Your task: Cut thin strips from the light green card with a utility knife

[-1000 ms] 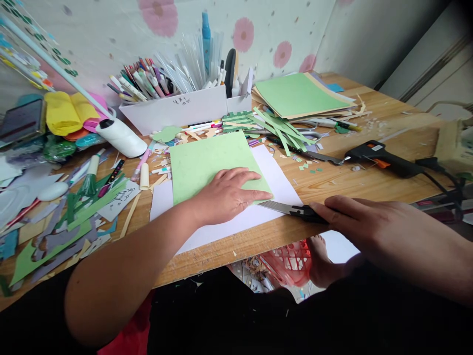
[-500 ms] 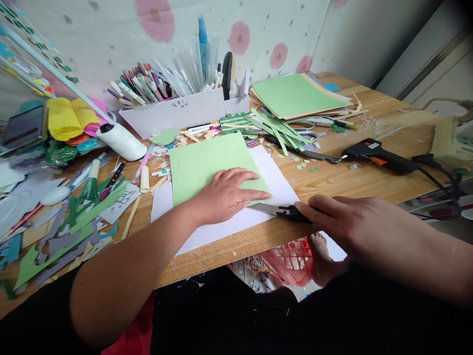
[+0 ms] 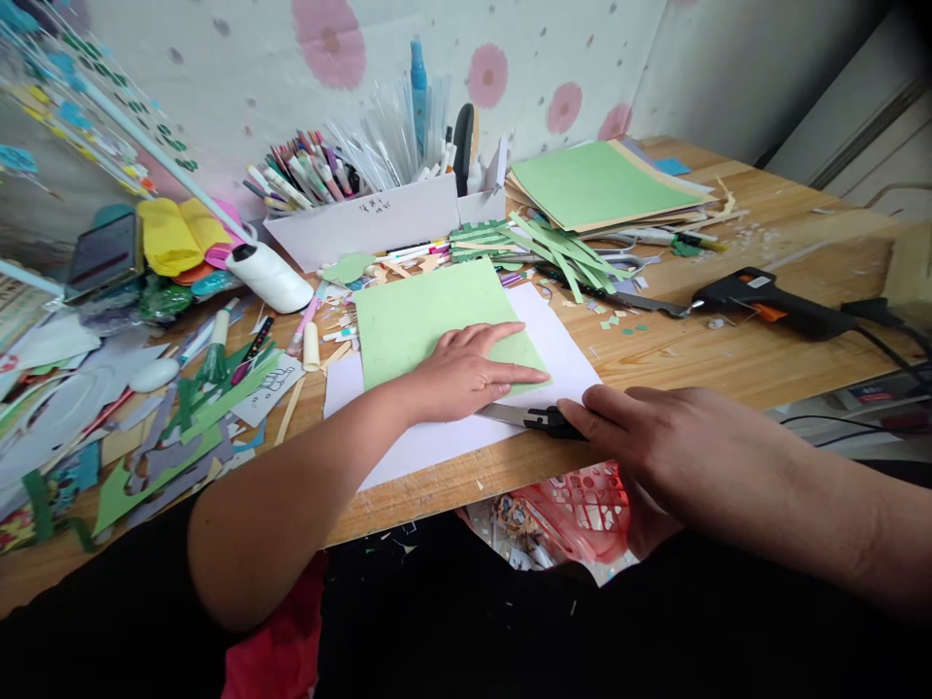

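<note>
Flat on the table lies a light green sheet of paper (image 3: 422,320), on top of a larger white sheet (image 3: 575,354). My left hand (image 3: 473,369) rests on the green sheet's lower right part with its fingers spread. In my right hand (image 3: 648,437) is a utility knife (image 3: 543,419) with a black handle. Its blade is out and points left, lying low over the white sheet just in front of the green sheet's near edge. My left palm hides part of that edge, and the blade tip ends close to that hand.
A white box (image 3: 364,223) of pens stands behind the sheets. Green paper strips (image 3: 560,248) and stacked green paper (image 3: 612,184) lie to its right. A black glue gun (image 3: 772,303) rests at the right. Paper scraps (image 3: 167,456) and a thread spool (image 3: 273,277) fill the left.
The whole scene has shifted right in the view. Against the sheets, my right hand with the utility knife has moved left, and the blade sits closer under my left hand.
</note>
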`<state>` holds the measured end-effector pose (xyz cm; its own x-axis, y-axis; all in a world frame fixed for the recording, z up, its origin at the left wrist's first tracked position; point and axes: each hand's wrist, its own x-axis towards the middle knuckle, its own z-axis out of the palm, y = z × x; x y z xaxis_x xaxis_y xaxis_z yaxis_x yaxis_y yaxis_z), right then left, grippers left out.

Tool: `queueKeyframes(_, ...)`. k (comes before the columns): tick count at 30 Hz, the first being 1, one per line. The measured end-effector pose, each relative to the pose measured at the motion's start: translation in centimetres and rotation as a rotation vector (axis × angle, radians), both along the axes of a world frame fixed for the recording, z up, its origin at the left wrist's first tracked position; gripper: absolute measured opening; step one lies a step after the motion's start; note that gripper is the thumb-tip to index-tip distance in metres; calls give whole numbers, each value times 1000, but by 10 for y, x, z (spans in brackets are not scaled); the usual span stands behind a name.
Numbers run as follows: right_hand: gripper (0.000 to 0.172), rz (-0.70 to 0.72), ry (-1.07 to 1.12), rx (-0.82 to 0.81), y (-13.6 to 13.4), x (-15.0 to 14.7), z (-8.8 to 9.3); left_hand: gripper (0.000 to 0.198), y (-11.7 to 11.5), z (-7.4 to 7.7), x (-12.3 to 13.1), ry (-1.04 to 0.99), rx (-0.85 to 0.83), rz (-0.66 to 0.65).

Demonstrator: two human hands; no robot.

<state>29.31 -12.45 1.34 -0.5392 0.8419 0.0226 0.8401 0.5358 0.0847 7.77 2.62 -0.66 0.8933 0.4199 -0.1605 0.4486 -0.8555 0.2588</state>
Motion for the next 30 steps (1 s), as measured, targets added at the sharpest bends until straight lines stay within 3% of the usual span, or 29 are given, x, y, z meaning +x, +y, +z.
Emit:
queueKeyframes(4,34,-35,-50,-126,3,-11,6,44,1,9,4,109,-146,57)
queueKeyframes(8,38,-49,-132,-197,5,-24,12,43,5,14,7,151,-177,55)
queueKeyframes(20,43,76,-236,-99,10,-52,12,42,11,11,7,190,-172,-4)
queueKeyframes(30,20,101,-155,-114,18,-84,19,43,13,8,6,148,-180,-13)
